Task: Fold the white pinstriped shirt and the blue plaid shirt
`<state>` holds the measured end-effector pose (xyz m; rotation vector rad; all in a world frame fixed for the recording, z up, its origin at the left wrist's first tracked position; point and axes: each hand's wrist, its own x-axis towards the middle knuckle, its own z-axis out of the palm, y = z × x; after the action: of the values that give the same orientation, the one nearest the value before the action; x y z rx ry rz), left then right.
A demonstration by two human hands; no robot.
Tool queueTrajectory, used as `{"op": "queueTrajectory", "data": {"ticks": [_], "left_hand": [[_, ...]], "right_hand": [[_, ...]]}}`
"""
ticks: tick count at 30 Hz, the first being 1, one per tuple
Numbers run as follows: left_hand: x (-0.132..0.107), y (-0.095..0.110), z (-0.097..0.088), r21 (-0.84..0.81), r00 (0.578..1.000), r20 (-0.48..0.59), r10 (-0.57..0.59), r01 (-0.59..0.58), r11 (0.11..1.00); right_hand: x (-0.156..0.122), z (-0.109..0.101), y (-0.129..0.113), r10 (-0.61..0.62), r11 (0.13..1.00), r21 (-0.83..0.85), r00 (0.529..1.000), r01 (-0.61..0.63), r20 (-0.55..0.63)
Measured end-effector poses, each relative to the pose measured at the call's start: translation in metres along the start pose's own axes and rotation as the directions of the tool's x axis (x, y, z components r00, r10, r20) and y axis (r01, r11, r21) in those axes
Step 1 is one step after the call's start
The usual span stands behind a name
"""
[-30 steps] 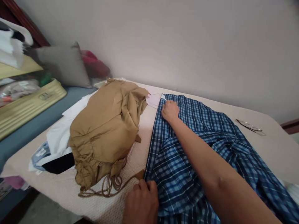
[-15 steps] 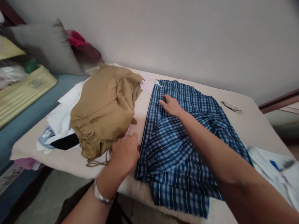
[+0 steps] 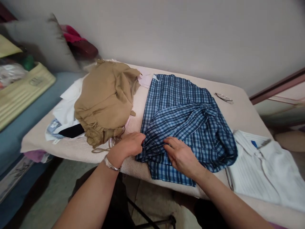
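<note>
A blue plaid garment [image 3: 181,95] lies over the pale padded board, its straight left edge running away from me and a fold bunched across its middle. My left hand [image 3: 133,143], with a silver bracelet at the wrist, is closed on that left edge near the front corner. Over the nearer part of the cloth rests my right hand [image 3: 179,156], fingers loosely bent and apart. Left of the plaid cloth a brown garment [image 3: 107,92] with drawstrings is heaped, close to my left hand.
White clothing [image 3: 68,109] sticks out under the brown heap. Glasses [image 3: 224,98] lie at the back right of the board [image 3: 235,117]. A white ribbed garment [image 3: 269,168] covers the front right. Further left are a grey cushion [image 3: 40,41] and a yellow basket [image 3: 26,92].
My right hand has come from the far left part of the plaid garment toward me. The cloth's right side is now gathered inward, and more of the white ribbed garment shows.
</note>
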<state>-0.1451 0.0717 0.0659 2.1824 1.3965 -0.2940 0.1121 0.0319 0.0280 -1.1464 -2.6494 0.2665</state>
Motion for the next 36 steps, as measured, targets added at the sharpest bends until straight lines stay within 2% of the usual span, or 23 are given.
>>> {"op": "queueTrajectory", "data": {"ticks": [3,7,14,21,24,28,32,36], "left_hand": [[0.002,-0.002,0.001,0.008,0.999,0.042,0.006,-0.006,1.000],[0.004,-0.001,0.003,0.029,1.000,0.024,-0.003,0.002,1.000],[0.005,0.005,0.003,0.036,0.999,0.030,-0.023,0.022,0.999],[0.004,0.007,0.005,0.087,0.997,0.064,-0.033,0.027,0.996],[0.003,0.009,0.004,0.093,0.996,0.073,-0.042,0.036,0.995],[0.003,0.012,0.000,0.088,0.995,0.056,-0.084,0.079,0.993],[0.005,0.014,0.002,0.047,0.994,-0.053,-0.095,0.098,0.994],[0.008,0.016,0.012,0.081,0.993,-0.054,-0.108,0.112,0.990]], "right_hand": [[0.004,-0.003,0.004,-0.007,1.000,-0.010,1.000,0.007,0.001],[0.002,-0.009,0.005,-0.012,1.000,0.000,0.999,0.012,-0.039],[0.002,0.004,0.008,0.002,0.987,-0.161,0.999,0.003,0.033],[-0.001,-0.013,0.002,0.001,0.991,-0.135,0.997,-0.012,-0.083],[-0.004,-0.013,0.002,0.004,0.976,-0.218,1.000,-0.009,-0.021],[-0.003,0.001,0.005,0.004,0.954,-0.298,0.997,0.020,0.081],[-0.001,0.012,0.004,0.022,0.954,-0.298,0.996,0.006,0.089],[-0.002,-0.001,0.003,0.072,0.975,-0.218,0.990,-0.044,0.120]]}}
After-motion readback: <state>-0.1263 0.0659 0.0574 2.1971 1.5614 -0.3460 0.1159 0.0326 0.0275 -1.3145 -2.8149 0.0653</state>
